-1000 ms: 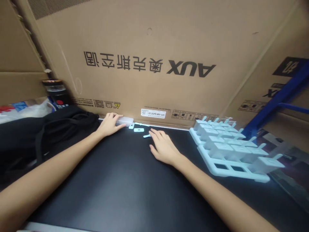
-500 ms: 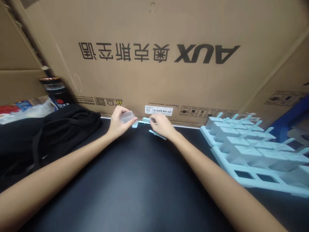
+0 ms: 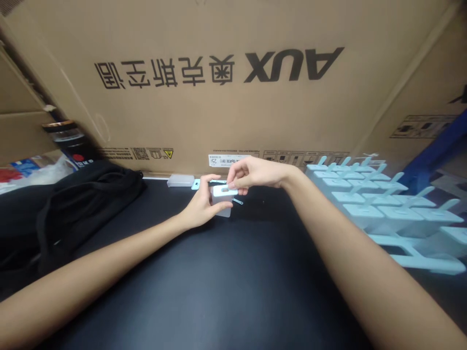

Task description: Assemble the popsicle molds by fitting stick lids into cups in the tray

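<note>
My left hand is closed around a translucent popsicle mold, with its mouth turned up. At that mouth, my right hand pinches a light-blue slotted lid between thumb and fingers. Whether the lid is fully seated cannot be seen. Behind my left hand another translucent mold lies on its side. Beside it is a second light-blue lid. One light-blue stick lies at the back, and another stick shows partly behind the held mold.
On the right stands a light-blue rack holding several lidded molds with upright sticks. A large cardboard box walls off the back of the black table. Black cloth or a bag and a dark jar are on the left.
My right hand has lifted the lid from the back of the table to the mold's mouth. My left hand has brought the mold rightward and turned it upright. The view has shifted.
</note>
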